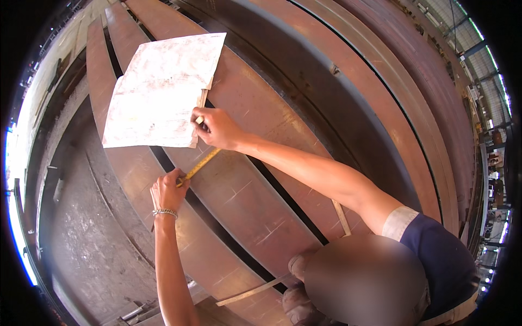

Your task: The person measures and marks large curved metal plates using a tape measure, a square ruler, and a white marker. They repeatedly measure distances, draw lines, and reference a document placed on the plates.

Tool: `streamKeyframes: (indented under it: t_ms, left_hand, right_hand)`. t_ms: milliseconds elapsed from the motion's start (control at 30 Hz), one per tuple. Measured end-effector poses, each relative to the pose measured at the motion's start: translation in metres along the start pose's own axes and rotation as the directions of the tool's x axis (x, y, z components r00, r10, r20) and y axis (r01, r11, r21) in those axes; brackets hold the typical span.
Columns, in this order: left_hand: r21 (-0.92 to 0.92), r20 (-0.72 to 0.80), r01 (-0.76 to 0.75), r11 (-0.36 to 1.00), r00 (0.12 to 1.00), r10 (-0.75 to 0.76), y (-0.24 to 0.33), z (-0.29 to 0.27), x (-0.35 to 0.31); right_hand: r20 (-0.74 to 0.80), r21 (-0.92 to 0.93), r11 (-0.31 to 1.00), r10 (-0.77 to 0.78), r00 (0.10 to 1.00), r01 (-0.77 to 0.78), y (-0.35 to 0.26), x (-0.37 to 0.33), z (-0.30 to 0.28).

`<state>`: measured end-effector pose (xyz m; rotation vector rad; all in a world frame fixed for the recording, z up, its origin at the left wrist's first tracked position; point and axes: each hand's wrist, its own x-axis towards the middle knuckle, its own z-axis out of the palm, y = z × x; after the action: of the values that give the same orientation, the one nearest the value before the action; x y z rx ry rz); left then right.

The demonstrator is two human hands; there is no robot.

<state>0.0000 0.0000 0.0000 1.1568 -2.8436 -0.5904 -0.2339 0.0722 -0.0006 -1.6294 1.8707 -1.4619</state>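
A yellow tape measure blade (pixel 202 164) runs slantwise across the brown steel plates. Its lower left end is pinched in the fingers of my left hand (pixel 167 193), which rests at a plate's edge near a dark gap. My right hand (pixel 220 129) is closed farther up, beside the lower right corner of the large paper sheets (pixel 157 92). A short pale yellow piece (pixel 199 120) pokes out between its thumb and fingers; what kind of thing it is, I cannot make out. The blade's upper end disappears by this hand.
Long steel plates (pixel 255 209) lie side by side with dark gaps between them. Thin pale strips, one (pixel 247 294) near my shoes (pixel 299 304) and another (pixel 341 217) farther right, cross them. A dark channel-like recess (pixel 304 98) runs beyond my right arm. A blurred patch covers the lower right.
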Motion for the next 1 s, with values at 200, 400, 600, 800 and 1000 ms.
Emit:
streamKeyframes:
  t_ms: [200,400,600,800,1000]
  left_hand:
    - [-0.044,0.025,0.024,0.999,0.999,-0.023,0.023,-0.032,-0.037]
    - [0.052,-0.050,0.150,0.987,0.988,-0.147,-0.012,-0.104,-0.071]
    - [0.043,-0.166,0.143,0.989,0.977,-0.134,-0.040,-0.184,-0.125]
    - [0.265,-0.274,0.240,0.934,0.947,-0.166,-0.019,-0.241,-0.178]
    - [0.271,-0.187,0.252,0.929,0.960,-0.206,0.009,-0.251,-0.193]
  right_hand:
    - [-0.269,0.121,0.989,0.117,0.956,-0.087,-0.027,-0.014,-0.042]
    - [-0.366,0.327,0.934,0.267,0.891,-0.146,-0.024,-0.025,-0.071]
    - [-0.390,0.457,0.867,0.396,0.831,-0.199,-0.019,-0.024,-0.066]
    - [-0.382,0.497,0.859,0.347,0.856,-0.126,-0.036,-0.021,-0.044]
    - [-0.367,0.510,0.846,0.378,0.850,-0.156,-0.052,-0.023,-0.049]
